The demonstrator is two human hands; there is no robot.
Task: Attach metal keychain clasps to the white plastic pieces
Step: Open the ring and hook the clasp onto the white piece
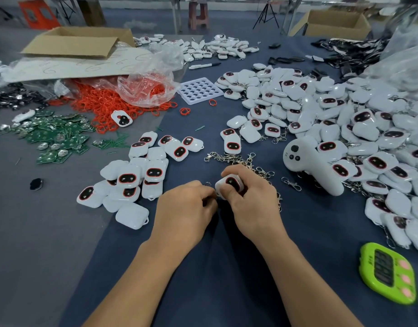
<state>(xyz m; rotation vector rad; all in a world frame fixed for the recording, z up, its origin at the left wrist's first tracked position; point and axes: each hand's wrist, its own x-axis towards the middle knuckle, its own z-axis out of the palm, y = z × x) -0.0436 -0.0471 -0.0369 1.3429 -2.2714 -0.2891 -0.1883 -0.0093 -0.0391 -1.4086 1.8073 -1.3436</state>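
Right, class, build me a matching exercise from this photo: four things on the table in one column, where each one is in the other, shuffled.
1. white plastic piece
2. lime-green timer
3. red rings
4. metal clasps

A. spilling from a clear bag
B. gripped in the right hand
C. near right of the table
D. loose heap just behind that hand

Pairs: 1-B, 2-C, 3-A, 4-D.

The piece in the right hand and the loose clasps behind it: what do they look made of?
The piece in the right hand looks like glossy white plastic, by its highlights, with a dark red-rimmed window. The clasps look like shiny silvery metal: bright glints on thin links. Plated or solid, I cannot tell.
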